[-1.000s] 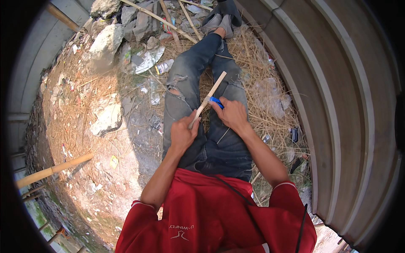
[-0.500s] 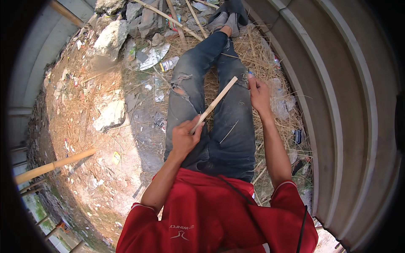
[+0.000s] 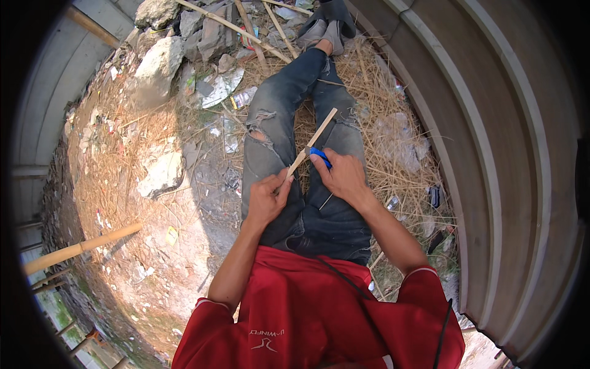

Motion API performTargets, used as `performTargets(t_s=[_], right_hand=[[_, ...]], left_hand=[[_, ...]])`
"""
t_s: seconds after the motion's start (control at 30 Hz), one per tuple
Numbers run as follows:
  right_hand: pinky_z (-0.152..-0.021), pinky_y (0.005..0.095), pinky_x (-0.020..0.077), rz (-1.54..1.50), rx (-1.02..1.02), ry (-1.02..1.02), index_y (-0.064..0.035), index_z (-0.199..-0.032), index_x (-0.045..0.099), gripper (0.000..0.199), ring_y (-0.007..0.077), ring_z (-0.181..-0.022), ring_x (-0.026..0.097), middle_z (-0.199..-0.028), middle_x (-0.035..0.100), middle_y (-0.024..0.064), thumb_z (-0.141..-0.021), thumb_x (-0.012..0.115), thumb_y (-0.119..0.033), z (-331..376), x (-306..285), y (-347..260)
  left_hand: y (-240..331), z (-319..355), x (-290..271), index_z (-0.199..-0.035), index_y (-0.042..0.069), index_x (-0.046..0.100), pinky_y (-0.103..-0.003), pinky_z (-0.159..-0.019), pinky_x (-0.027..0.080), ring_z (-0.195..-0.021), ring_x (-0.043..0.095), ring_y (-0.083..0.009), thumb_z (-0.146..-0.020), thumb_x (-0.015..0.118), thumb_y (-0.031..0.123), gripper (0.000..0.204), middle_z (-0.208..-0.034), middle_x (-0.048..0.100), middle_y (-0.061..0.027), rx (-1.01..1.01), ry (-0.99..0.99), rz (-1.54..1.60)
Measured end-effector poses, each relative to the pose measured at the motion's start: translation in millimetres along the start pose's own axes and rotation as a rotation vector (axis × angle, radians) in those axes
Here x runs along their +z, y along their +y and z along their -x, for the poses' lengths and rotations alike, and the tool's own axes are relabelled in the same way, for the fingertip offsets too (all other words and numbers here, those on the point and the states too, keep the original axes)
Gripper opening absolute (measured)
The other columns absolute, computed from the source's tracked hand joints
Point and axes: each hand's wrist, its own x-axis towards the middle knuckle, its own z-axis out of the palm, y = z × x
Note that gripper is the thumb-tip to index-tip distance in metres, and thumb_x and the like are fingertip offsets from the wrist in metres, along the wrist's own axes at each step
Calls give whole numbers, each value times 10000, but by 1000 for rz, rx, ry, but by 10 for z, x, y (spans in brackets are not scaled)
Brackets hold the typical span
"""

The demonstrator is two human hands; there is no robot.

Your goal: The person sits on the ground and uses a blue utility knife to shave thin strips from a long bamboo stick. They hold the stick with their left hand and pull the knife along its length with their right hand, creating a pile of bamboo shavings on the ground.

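My left hand (image 3: 267, 198) is closed around the lower end of a pale, flat bamboo strip (image 3: 322, 128), which slants up and to the right above my thighs. In my right hand (image 3: 345, 177) is a blue utility knife (image 3: 321, 157), gripped with the thumb along it. The knife's dark front end meets the strip about midway along its length. Most of its handle is hidden by my fingers. Beneath both hands are my torn dark jeans (image 3: 270, 160), with a thin sliver (image 3: 326, 200) lying on the right thigh.
Close on the right stands a ribbed metal sheet wall (image 3: 467, 123). Straw (image 3: 369, 74) and litter cover the ground beside my legs. Rocks (image 3: 161, 64) and thin poles (image 3: 239, 29) lie ahead. A bamboo pole (image 3: 86, 248) reaches in from the left.
My right hand has come inward and down from beside the right knee, bringing the blue knife against the strip. My left hand keeps its hold, nearly still.
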Motion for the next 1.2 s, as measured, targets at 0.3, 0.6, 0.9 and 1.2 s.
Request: performTargets(t_s=[0.3, 0.6, 0.9, 1.2], right_hand=[[-576, 528, 519, 127, 5, 131, -45, -898, 714, 537, 451, -614, 668, -616, 649, 206, -1020, 585, -552, -347, -443, 213], [-656, 486, 525, 139, 328, 326, -3, -928, 720, 615, 389, -681, 693, -701, 686, 212, -1039, 530, -577, -720, -884, 842], [-554, 292, 357, -755, 197, 153, -32, -884, 697, 381, 68, -593, 437, -625, 500, -48, -971, 750, -400, -486, -215, 294], [-577, 277, 363, -695, 132, -20, -39, -939, 735, 322, 45, -643, 428, -672, 548, -62, -958, 787, -356, -302, 192, -79]], left_hand=[[-54, 16, 7, -1083, -22, 779, -371, -536, 466, -540, 632, -282, -933, 747, 96, 193, -692, 652, -178, 40, -35, 27], [-10, 51, -70, -1082, -40, 771, -341, -526, 457, -521, 616, -239, -960, 729, 111, 198, -686, 657, -173, -5, -48, 62], [-140, 58, -48, -1123, -32, 772, -285, -530, 464, -556, 616, -110, -996, 713, 146, 227, -660, 678, -101, -116, -90, 213], [-194, 32, -75, -1152, -16, 773, -262, -535, 464, -570, 600, -83, -1015, 694, 181, 252, -638, 657, -53, -221, -140, 268]])
